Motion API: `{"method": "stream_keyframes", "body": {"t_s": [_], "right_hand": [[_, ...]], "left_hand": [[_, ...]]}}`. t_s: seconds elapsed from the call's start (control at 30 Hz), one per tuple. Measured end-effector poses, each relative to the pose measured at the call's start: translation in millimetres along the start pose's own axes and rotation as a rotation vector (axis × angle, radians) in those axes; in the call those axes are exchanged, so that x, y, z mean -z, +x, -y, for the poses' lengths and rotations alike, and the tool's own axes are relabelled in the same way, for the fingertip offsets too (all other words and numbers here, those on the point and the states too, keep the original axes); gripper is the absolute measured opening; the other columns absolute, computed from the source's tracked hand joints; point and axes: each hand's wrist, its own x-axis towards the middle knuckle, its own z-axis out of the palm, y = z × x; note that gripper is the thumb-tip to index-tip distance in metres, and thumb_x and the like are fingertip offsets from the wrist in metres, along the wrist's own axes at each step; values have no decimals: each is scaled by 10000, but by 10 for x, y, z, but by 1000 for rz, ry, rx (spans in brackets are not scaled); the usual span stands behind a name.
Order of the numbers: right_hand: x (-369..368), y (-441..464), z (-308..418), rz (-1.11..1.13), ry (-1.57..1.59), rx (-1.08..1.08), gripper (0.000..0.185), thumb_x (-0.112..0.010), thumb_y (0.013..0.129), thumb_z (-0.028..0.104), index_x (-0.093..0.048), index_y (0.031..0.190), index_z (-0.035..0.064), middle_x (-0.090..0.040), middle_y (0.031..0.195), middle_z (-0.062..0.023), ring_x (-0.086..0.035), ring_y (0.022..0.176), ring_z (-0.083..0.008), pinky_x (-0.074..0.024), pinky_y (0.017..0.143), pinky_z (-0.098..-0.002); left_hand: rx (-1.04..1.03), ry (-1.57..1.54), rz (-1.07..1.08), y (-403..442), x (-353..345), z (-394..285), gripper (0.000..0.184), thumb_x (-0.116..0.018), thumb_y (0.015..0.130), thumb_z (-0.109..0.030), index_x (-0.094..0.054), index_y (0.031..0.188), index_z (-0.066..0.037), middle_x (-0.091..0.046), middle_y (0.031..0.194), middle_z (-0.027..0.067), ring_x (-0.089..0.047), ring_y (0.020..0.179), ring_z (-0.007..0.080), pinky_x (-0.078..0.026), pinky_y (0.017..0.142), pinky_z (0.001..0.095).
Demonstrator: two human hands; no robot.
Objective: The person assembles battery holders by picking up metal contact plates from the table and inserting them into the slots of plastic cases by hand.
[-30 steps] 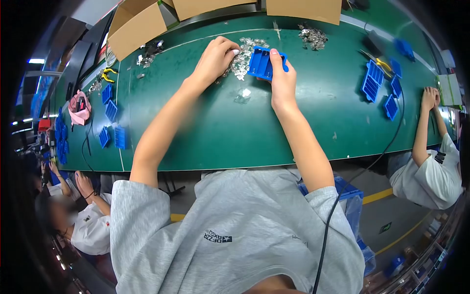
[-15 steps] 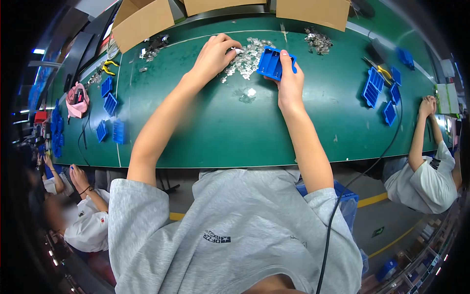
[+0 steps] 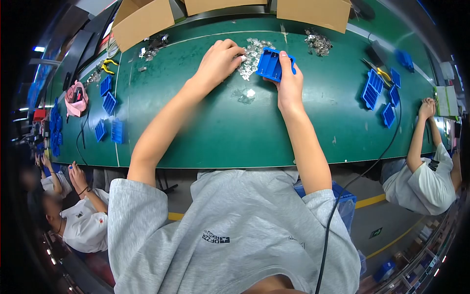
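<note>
My right hand (image 3: 291, 82) grips a blue plastic battery holder (image 3: 268, 64) by its right side, thumb on top, with the open slots facing up. My left hand (image 3: 219, 61) is at the left edge of a pile of small shiny metal pieces (image 3: 252, 51) on the green table. Its thumb and fingers are pressed together, with something white at a fingertip; anything they pinch is too small to make out. Just below the pile lies a small clear and white scrap (image 3: 248, 94).
Further blue holders lie at the left (image 3: 109, 103) and right (image 3: 372, 89), with yellow-handled pliers (image 3: 384, 74) at the right. Dark metal parts (image 3: 318, 43) sit near cardboard boxes (image 3: 313, 14) at the back. A black cable (image 3: 362, 174) hangs over the table's front edge. Co-workers sit on both sides.
My left hand has moved slightly right and toward me along the pile's edge, its fingers still drawn together. My right hand with the blue battery holder has hardly moved.
</note>
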Motion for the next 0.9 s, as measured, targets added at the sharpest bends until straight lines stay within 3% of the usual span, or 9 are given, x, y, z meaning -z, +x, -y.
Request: {"method": "stream_keyframes", "body": {"t_s": [0.2,0.4,0.53,0.7,0.9], "right_hand": [[9,9,-6,12,-27,-12,392,-545,956,386,-570,1069,12,-650,931,-85,-649,797,-152,-544,683,-314],[-53,-101,71,195,89,-189,399,-510,967,320,-541,1138,-39,-628,1050,-148,-639,943,-226,-559,779,-393],[-182,-226,14,332,120,-316,370,-460,977,259,-562,1108,-71,-638,1025,-151,-652,896,-231,-570,780,-399],[-235,-288,-44,371,64,-377,377,-455,986,266,-567,1118,-68,-641,1036,-146,-655,915,-223,-570,797,-400],[-220,-272,-45,370,49,-356,378,-452,991,271,-568,1129,-61,-644,1039,-144,-655,922,-218,-569,805,-398]], "left_hand": [[-59,-31,-123,14,-6,59,151,-651,843,-103,-685,984,-58,-635,946,70,-587,887,234,-478,813,334],[494,-672,-268,-234,292,-276,147,-608,928,-126,-664,1002,-12,-622,945,26,-564,858,94,-458,775,251],[345,-688,-416,-454,221,-368,139,-627,908,-128,-686,983,-27,-627,963,53,-593,851,138,-475,746,267],[265,-549,-375,-480,209,-377,106,-643,877,-73,-691,969,-51,-642,948,74,-612,878,197,-501,754,307],[271,-513,-410,-496,176,-337,106,-637,880,-69,-685,972,-48,-651,943,76,-628,838,202,-510,719,300]]}}
